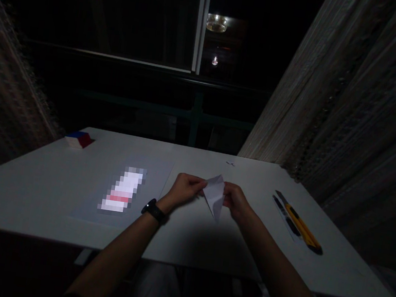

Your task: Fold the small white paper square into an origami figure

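Between my two hands is a small piece of folded white paper (214,195), raised a little over the table with a point facing down. My left hand (188,189), with a dark watch on its wrist, pinches the paper's left edge near the top. At the right edge, my right hand (237,200) grips it with thumb and fingers; some of those fingers are hidden behind the paper. Creases cross the paper's face.
The white table (184,245) carries a yellow utility knife (303,227) and a black pen-like tool (286,212) at right. Left are a bright blurred-out screen (124,189) on a white sheet (159,175) and a coloured cube (78,139). Paper scraps (230,163) lie behind my hands.
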`<state>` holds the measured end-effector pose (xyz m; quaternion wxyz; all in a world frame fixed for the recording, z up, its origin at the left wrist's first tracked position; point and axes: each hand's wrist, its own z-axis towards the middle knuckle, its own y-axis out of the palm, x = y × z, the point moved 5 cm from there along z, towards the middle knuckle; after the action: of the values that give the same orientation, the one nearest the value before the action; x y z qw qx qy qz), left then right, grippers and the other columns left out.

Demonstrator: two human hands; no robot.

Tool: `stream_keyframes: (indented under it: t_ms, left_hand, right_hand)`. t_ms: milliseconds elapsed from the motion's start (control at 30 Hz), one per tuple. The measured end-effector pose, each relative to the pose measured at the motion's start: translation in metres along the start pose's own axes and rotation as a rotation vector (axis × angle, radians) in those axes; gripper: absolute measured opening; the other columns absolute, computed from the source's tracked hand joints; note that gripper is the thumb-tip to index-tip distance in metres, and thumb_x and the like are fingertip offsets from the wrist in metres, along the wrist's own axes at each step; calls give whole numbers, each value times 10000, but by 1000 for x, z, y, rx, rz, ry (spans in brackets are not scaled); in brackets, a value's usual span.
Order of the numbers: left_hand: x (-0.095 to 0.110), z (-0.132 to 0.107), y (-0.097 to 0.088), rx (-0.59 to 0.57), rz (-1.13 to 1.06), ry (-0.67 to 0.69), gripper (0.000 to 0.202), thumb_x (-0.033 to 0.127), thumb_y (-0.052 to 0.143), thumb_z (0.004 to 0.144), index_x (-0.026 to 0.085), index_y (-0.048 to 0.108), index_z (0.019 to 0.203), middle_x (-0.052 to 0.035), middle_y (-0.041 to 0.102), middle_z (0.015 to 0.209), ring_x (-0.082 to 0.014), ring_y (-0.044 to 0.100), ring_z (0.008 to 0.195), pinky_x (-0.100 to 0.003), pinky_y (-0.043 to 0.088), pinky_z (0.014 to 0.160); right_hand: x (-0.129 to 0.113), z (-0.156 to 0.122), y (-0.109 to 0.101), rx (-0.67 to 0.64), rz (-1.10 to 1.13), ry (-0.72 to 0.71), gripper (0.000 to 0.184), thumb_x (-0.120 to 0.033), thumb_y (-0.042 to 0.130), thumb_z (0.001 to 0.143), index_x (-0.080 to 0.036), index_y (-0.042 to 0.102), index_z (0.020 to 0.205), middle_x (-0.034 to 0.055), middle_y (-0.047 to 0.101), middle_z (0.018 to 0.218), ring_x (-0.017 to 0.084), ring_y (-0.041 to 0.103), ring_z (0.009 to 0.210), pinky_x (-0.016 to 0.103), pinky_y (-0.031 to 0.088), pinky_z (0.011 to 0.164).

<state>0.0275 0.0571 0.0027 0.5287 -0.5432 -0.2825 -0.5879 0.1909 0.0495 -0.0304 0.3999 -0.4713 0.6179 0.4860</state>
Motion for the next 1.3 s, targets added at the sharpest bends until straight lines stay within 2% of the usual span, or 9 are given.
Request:
stream_keyframes:
  t_ms: [167, 367, 500, 667, 767, 867, 967, 1133, 1300]
  left_hand:
    - [-2, 2, -2, 3, -76, -45, 359, 410, 575, 692, 94, 678, 830, -87, 667, 664, -152, 592, 574, -235, 440, 518]
    - [-1, 4, -7, -42, -203, -104, 326, 375, 614, 675, 60, 653, 746, -98, 645, 594, -136, 575, 485, -239, 457, 476]
    - [-2, 5, -12, -61, -232, -131, 327, 372, 638, 658, 50, 636, 714, -106, 641, 582, -131, 575, 466, -229, 457, 459]
    - [-7, 3, -14, -130, -312, -184, 367, 385, 658, 640, 38, 623, 756, -140, 652, 631, -157, 610, 531, -233, 461, 477]
    - [-9, 1, -11, -184, -309, -212, 373, 376, 673, 624, 30, 615, 749, -163, 655, 657, -173, 624, 565, -236, 459, 487]
    - [-10, -1, -8, -255, -288, -244, 364, 368, 680, 618, 30, 603, 727, -174, 657, 670, -181, 631, 582, -249, 468, 511]
    - [-11, -4, -6, -335, -296, -272, 347, 364, 673, 627, 36, 590, 709, -183, 659, 689, -195, 637, 608, -268, 477, 536]
    - [-7, -7, -7, -387, -388, -277, 339, 288, 660, 654, 28, 612, 867, -201, 662, 776, -210, 645, 671, -259, 482, 553]
    - [-3, -7, -8, -363, -478, -304, 426, 216, 665, 646, 33, 582, 1023, -196, 663, 776, -228, 647, 672, -263, 490, 534]
  right_hand:
    - [-9, -2, 0, -108, 26, -35, 115, -118, 430, 420, -144, 503, 506, -40, 460, 455, 66, 389, 394, 168, 302, 356]
    - [-22, -21, 8, -304, -207, -44, 303, -98, 491, 487, -135, 613, 762, 6, 609, 635, 128, 540, 544, 229, 437, 489]
    - [-24, -24, 5, -383, -258, -23, 339, -108, 571, 488, -138, 618, 823, 3, 616, 613, 129, 549, 531, 218, 416, 483]
    - [-23, -17, -4, -353, -297, -75, 290, -245, 694, 524, -142, 611, 781, 12, 610, 603, 119, 539, 521, 207, 367, 460]
    - [-21, -12, -7, -309, -362, -107, 258, -330, 710, 548, -138, 586, 667, -20, 540, 512, 76, 449, 435, 192, 286, 406]
    - [-19, -10, -7, -309, -427, -127, 284, -361, 714, 554, -140, 536, 565, -57, 448, 434, 46, 354, 388, 192, 213, 385]
    - [-22, -13, -6, -336, -436, -149, 293, -348, 722, 546, -136, 520, 535, -71, 420, 422, 37, 340, 389, 190, 215, 394]
    - [-29, -19, -3, -370, -373, -101, 356, -309, 744, 502, -102, 622, 765, 8, 608, 582, 103, 528, 509, 222, 373, 504]
    - [-31, -21, -4, -344, -287, -72, 481, -256, 744, 502, -110, 627, 945, 25, 643, 585, 116, 543, 471, 232, 375, 482]
